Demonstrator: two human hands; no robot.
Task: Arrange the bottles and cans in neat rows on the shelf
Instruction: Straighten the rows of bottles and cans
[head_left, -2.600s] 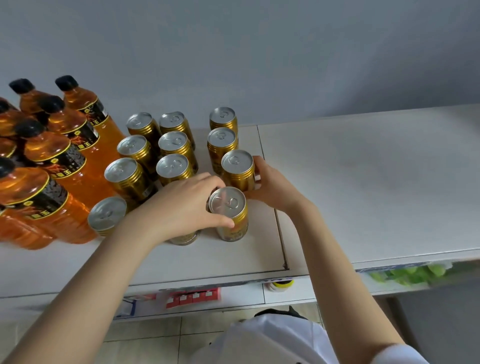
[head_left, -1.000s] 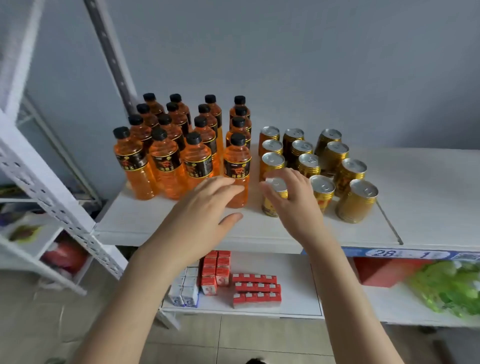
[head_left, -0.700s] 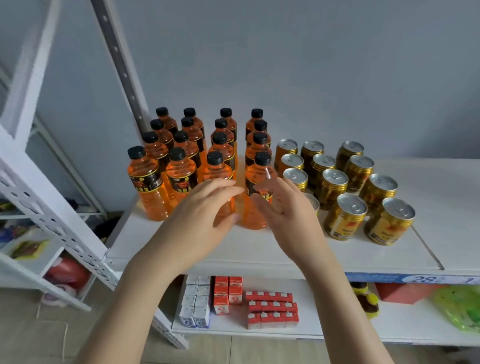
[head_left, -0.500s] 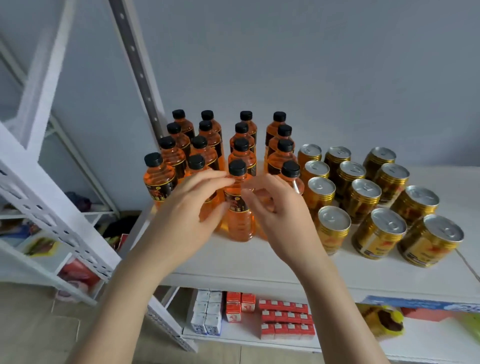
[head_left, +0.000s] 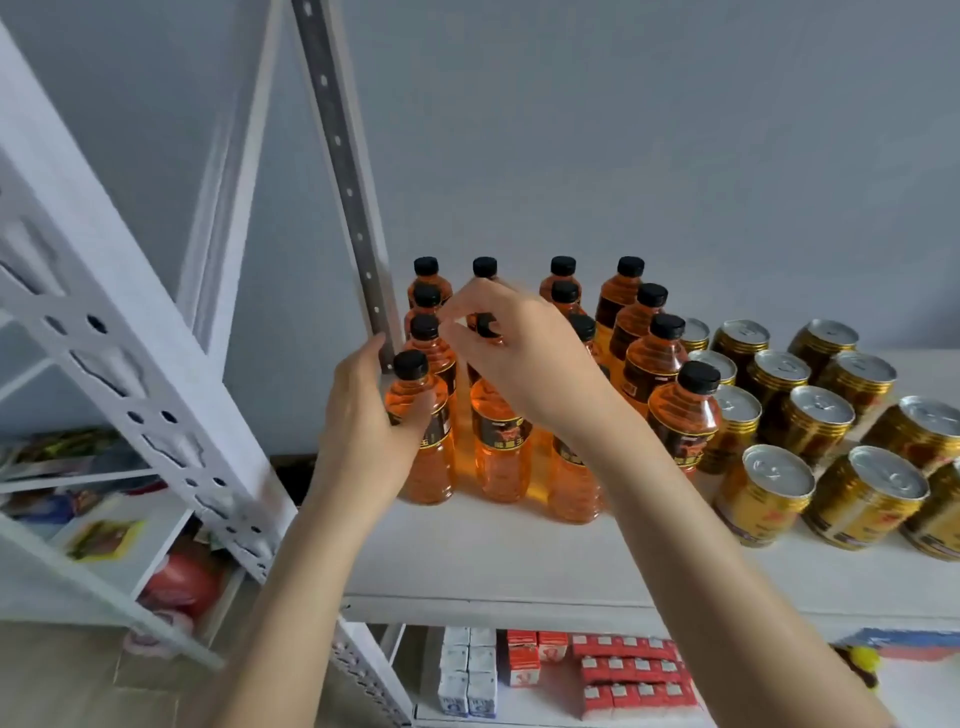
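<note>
Racking (head_left: 130, 364), white and perforated, slanting down well to the left of the left hand (head_left: 363, 421), with blurred packets on its lower levels. Grey slotted upright (head_left: 337, 145) rising just behind that hand's fingertips. Left hand wrapped round the shoulder of the front-left bottle (head_left: 428, 467), fingers curled in to the bottle's width, holding it upright on the shelf (head_left: 493, 566) at the near left corner of the block.

Just to the right, right hand (head_left: 530, 358) reaching in over the front row, thumb and fingers drawn narrow and curled round the black cap of a second-column bottle (head_left: 485, 326). Row of that bottle: cannot tell, with the neck hidden behind the hand.

Under and beyond both hands, remaining orange bottles (head_left: 649, 358), black-capped, upright, in four columns running back to the wall. Right of the right hand and hard against the last bottle column, gold cans (head_left: 821, 415) with silver tops, upright, in rows, apart from both hands.

Below the forearms, on a lower shelf, white cartons (head_left: 467, 675) and, to their right, red cartons (head_left: 623, 675).
</note>
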